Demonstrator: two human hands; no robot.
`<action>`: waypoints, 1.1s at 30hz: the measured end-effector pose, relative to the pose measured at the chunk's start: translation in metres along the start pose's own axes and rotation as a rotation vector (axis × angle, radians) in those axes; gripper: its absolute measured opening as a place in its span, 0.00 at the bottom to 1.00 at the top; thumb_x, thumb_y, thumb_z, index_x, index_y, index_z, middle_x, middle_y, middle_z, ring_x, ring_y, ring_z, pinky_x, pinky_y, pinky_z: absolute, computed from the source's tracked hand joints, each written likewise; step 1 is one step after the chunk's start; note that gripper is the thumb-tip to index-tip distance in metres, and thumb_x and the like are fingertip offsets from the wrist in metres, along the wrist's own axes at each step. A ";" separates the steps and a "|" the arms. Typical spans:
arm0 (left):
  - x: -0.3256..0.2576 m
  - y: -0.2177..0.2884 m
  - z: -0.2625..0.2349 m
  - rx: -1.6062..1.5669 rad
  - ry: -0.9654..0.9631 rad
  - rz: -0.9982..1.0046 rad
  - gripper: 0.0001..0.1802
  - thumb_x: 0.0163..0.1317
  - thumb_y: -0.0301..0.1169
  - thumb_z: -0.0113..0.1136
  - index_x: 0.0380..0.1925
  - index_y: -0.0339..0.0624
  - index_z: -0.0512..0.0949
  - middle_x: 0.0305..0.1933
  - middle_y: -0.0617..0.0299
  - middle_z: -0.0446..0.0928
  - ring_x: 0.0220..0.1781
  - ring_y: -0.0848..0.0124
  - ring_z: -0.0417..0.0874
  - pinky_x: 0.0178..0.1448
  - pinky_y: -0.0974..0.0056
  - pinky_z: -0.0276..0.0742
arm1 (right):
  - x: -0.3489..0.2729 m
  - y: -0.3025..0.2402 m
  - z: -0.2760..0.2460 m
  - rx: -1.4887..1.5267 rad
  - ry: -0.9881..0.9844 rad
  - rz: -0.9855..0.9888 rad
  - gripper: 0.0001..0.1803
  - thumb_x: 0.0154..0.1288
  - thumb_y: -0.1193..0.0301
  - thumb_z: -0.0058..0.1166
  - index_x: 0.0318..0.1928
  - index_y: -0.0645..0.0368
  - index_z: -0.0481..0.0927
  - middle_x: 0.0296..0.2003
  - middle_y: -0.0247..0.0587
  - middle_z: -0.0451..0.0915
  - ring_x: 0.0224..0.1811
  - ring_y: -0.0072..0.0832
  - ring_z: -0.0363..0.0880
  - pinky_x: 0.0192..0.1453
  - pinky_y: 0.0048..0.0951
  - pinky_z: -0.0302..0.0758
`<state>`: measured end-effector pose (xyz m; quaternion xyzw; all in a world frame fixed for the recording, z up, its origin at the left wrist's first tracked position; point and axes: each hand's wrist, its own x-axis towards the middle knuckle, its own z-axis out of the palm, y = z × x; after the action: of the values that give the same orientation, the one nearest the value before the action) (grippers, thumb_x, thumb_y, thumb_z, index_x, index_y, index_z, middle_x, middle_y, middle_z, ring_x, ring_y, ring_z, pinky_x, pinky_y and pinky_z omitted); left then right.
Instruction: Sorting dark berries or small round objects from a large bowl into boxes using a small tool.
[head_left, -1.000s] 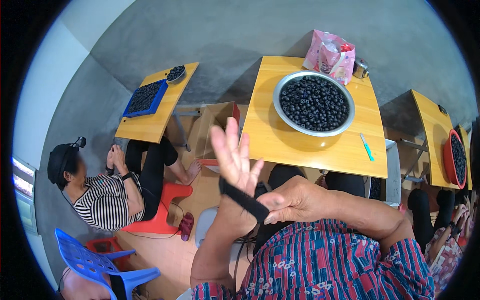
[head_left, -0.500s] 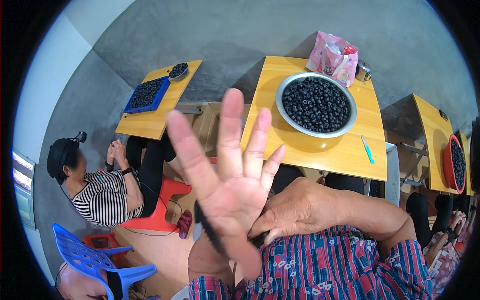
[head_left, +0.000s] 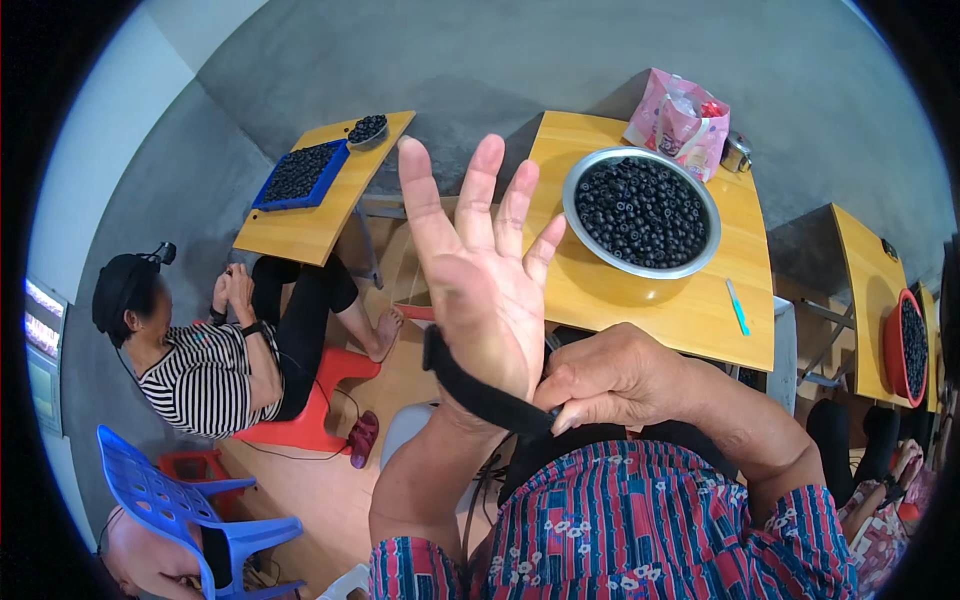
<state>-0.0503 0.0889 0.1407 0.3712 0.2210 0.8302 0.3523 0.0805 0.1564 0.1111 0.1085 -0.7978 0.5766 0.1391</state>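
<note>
My left hand (head_left: 485, 275) is raised with its palm up and fingers spread, holding nothing. A black strap (head_left: 480, 395) goes around its wrist, slanting loosely across it. My right hand (head_left: 620, 375) is closed on the strap's end, just right of the left wrist. Beyond the hands, on a yellow wooden table (head_left: 600, 315), stands a wide metal bowl (head_left: 715, 225) full of small dark round pieces (head_left: 640, 210) that look like berries. To the bowl's lower right lies a knife with a turquoise handle (head_left: 740, 316).
A pink bag (head_left: 680, 120) and a metal cup (head_left: 737, 152) stand at the table's back. Left, a person in stripes (head_left: 210, 370) sits on a red stool (head_left: 300, 425) by another table with a blue tray (head_left: 325, 185). A blue chair (head_left: 180, 500) is near; a red basin (head_left: 893, 350) is far right.
My left hand has moved up and slightly right and tipped back, its thumb now over the palm. The strap shows more fully around the wrist. My right hand keeps hold at its end.
</note>
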 end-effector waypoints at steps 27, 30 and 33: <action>0.033 -0.075 -0.020 0.326 0.243 -0.002 0.24 0.59 0.22 0.56 0.57 0.45 0.68 0.58 0.56 0.65 0.58 0.67 0.72 0.58 0.64 0.72 | -0.016 0.028 0.033 0.097 0.083 0.208 0.12 0.66 0.66 0.58 0.36 0.65 0.80 0.24 0.39 0.78 0.22 0.23 0.76 0.26 0.25 0.72; 0.022 -0.085 -0.027 0.851 -0.028 0.047 0.22 0.53 0.17 0.57 0.49 0.45 0.75 0.59 0.51 0.65 0.58 0.63 0.73 0.54 0.66 0.74 | -0.018 0.031 0.034 0.072 0.013 0.302 0.12 0.69 0.66 0.55 0.36 0.64 0.80 0.24 0.38 0.78 0.20 0.21 0.74 0.24 0.24 0.71; 0.016 -0.096 -0.043 1.101 -0.219 0.197 0.19 0.50 0.15 0.58 0.42 0.45 0.79 0.60 0.47 0.64 0.56 0.58 0.73 0.52 0.64 0.75 | -0.021 0.041 0.042 0.090 0.109 0.149 0.11 0.70 0.67 0.53 0.41 0.63 0.82 0.22 0.35 0.78 0.18 0.17 0.70 0.20 0.21 0.66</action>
<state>-0.0512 0.1591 0.0607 0.6029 0.5476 0.5781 0.0490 0.0830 0.1300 0.0550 0.0234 -0.7682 0.6256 0.1342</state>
